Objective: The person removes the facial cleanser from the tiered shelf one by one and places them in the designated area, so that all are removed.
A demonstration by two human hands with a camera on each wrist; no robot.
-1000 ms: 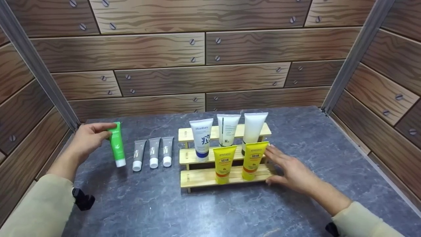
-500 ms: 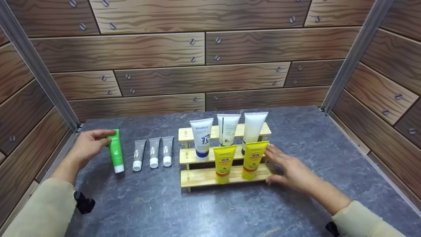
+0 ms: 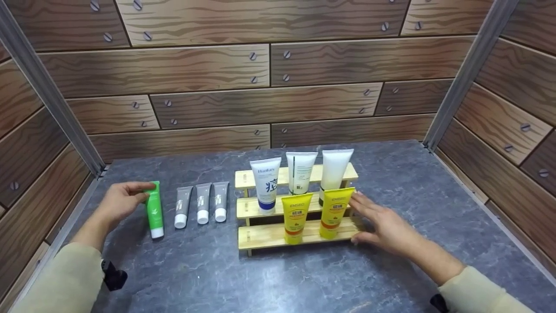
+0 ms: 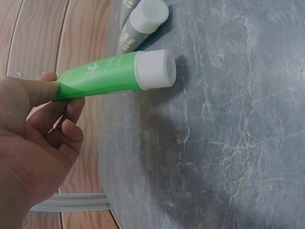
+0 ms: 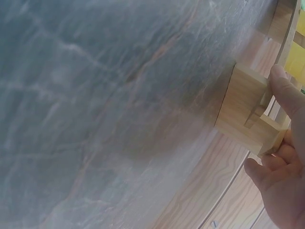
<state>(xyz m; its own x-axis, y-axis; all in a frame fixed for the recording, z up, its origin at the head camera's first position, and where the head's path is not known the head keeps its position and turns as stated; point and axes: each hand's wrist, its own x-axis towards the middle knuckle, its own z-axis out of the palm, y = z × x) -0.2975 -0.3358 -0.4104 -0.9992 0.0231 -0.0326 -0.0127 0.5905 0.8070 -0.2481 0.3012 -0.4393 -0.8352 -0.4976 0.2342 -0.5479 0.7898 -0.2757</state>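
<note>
My left hand (image 3: 119,202) pinches a green squeeze tube (image 3: 154,213) by its flat crimped end between thumb and fingers. In the left wrist view the green tube (image 4: 100,76) points its white cap away from the hand (image 4: 40,129), above the tabletop. My right hand (image 3: 386,228) holds the right end of a three-step wooden display rack (image 3: 263,234). The right wrist view shows the thumb on a shelf edge and the other fingers at the rack's side panel (image 5: 245,95). Two yellow tubes (image 3: 297,219) stand upright, caps down, on the lowest step.
Several grey tubes (image 3: 182,206) with white caps lie in a row between the left hand and the rack. A white-and-blue tube (image 3: 266,182) and two white tubes (image 3: 301,171) stand on the rack. Wood-patterned walls (image 3: 269,65) enclose the grey marbled table (image 3: 286,287).
My left hand has brought the green tube lower in the head view, toward me, beside the grey tubes. The right hand and the rack have stayed in place.
</note>
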